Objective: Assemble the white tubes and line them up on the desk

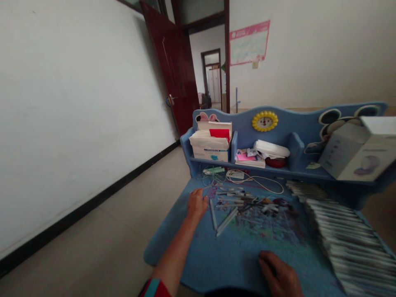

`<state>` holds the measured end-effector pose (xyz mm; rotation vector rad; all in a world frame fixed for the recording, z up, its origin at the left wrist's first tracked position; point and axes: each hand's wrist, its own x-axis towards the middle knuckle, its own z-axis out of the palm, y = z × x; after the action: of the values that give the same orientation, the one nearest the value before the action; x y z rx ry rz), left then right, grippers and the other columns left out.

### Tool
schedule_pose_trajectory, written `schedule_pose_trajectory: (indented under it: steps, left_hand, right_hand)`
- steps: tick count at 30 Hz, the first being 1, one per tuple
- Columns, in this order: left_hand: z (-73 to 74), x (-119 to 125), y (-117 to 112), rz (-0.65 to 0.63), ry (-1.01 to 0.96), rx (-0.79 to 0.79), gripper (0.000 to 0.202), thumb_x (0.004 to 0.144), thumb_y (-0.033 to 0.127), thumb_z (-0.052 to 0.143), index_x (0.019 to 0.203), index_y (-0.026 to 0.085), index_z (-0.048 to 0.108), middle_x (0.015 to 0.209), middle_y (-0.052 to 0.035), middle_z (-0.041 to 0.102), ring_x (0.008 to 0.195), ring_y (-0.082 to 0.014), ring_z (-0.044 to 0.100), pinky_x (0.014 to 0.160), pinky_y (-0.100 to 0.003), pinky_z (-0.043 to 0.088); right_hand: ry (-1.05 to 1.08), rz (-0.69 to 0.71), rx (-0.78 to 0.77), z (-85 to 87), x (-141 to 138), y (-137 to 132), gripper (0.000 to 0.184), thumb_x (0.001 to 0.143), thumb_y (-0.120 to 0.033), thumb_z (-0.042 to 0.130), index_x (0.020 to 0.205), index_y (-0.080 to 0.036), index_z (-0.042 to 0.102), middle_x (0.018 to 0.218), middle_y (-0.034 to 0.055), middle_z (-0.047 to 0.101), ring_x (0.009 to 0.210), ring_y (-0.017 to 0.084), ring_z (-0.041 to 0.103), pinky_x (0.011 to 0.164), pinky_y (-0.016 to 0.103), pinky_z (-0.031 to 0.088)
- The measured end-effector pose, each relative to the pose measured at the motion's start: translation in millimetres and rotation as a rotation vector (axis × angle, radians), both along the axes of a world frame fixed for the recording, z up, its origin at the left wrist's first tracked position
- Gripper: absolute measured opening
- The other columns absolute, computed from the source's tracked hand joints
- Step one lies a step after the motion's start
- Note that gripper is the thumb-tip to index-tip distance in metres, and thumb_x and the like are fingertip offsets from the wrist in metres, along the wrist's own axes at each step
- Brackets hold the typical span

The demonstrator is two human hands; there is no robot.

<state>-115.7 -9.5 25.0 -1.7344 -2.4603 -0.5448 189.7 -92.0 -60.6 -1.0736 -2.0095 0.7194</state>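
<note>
My left hand is at the left part of the blue desk, its fingers curled together; what they hold, if anything, is hidden. Just right of it lie a few pale pen-like sticks, one of them close to the fingers. Beyond these, a loose heap of thin pens or pen parts spreads across the middle, some with dark pieces. My right hand rests at the desk's near edge, fingers curled in, with nothing visible in it.
Long rows of pale pens are stacked along the right side, blurred. A white cable loops at the back. The shelf holds a paper-filled carton, a white roll and a large white box. A dark red door stands open.
</note>
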Motion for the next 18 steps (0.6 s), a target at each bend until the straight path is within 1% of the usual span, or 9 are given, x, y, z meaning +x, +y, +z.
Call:
schedule_pose_trajectory:
  steps: [3,5,7,9,11,13,15,18]
  left_hand:
    - [1.1,-16.0,20.3,0.026,0.074,-0.087,0.033,0.078,0.018,0.057,0.110,0.014,0.057,0.118,-0.0121,0.057,0.114,-0.0238,0.048,0.095,-0.035,0.038]
    - [-0.4,-22.0,30.2,0.039,0.115,-0.142,0.030,0.080,0.022,0.057,0.109,0.013,0.057,0.116,-0.0117,0.057,0.112,-0.0254,0.049,0.093,-0.041,0.039]
    - [-2.8,-24.4,36.1,0.043,0.149,-0.193,0.028,0.084,0.028,0.055,0.108,0.014,0.057,0.113,-0.0097,0.057,0.107,-0.0243,0.052,0.090,-0.045,0.041]
    - [-5.2,-23.8,38.2,0.031,0.177,-0.233,0.028,0.086,0.032,0.052,0.106,0.014,0.056,0.110,-0.0077,0.058,0.101,-0.0221,0.055,0.088,-0.046,0.042]
    - [-6.7,-20.5,37.2,0.007,0.200,-0.256,0.025,0.086,0.031,0.052,0.103,0.014,0.058,0.107,-0.0078,0.059,0.099,-0.0218,0.056,0.088,-0.045,0.042]
    - [-6.9,-15.1,33.7,-0.029,0.216,-0.263,0.021,0.086,0.026,0.050,0.101,0.014,0.059,0.104,-0.0091,0.061,0.099,-0.0229,0.055,0.089,-0.043,0.040]
    - [-6.2,-8.3,29.0,-0.071,0.221,-0.266,0.020,0.085,0.021,0.049,0.100,0.016,0.060,0.103,-0.0098,0.062,0.100,-0.0236,0.055,0.090,-0.039,0.038]
    - [-4.2,1.9,22.9,-0.130,0.217,-0.268,0.022,0.083,0.019,0.046,0.101,0.018,0.059,0.102,-0.0081,0.063,0.100,-0.0221,0.055,0.089,-0.033,0.038]
  right_hand:
    - [0.019,0.001,0.014,-2.6,-1.3,0.7,0.019,0.086,-0.032,0.049,0.088,-0.022,0.064,0.076,0.0021,0.070,0.066,0.014,0.067,0.061,0.017,0.053]
    - [0.025,0.000,0.009,-2.3,-2.7,0.4,0.019,0.086,-0.032,0.048,0.087,-0.022,0.064,0.074,0.0016,0.069,0.065,0.014,0.067,0.060,0.017,0.052]
    - [0.031,-0.017,-0.003,-0.7,-4.1,-0.1,0.020,0.087,-0.032,0.046,0.087,-0.022,0.063,0.074,0.0018,0.069,0.065,0.014,0.066,0.061,0.018,0.052]
    - [0.034,-0.027,-0.010,1.7,-5.2,-0.4,0.020,0.087,-0.032,0.046,0.088,-0.021,0.063,0.076,0.0028,0.069,0.067,0.014,0.066,0.063,0.019,0.052]
    - [0.026,-0.021,-0.022,4.4,-5.8,-0.1,0.021,0.087,-0.032,0.045,0.087,-0.021,0.063,0.077,0.0036,0.069,0.068,0.015,0.066,0.063,0.019,0.052]
    - [0.020,-0.012,-0.040,6.9,-6.0,0.6,0.022,0.088,-0.032,0.044,0.085,-0.021,0.062,0.075,0.0036,0.069,0.067,0.015,0.066,0.062,0.019,0.052]
    - [0.023,-0.008,-0.055,9.0,-6.0,1.2,0.022,0.088,-0.031,0.043,0.084,-0.021,0.062,0.072,0.0031,0.068,0.065,0.014,0.065,0.061,0.019,0.051]
    - [0.032,-0.007,-0.069,10.7,-5.6,1.3,0.021,0.088,-0.031,0.044,0.084,-0.021,0.062,0.072,0.0029,0.068,0.065,0.015,0.065,0.061,0.019,0.051]
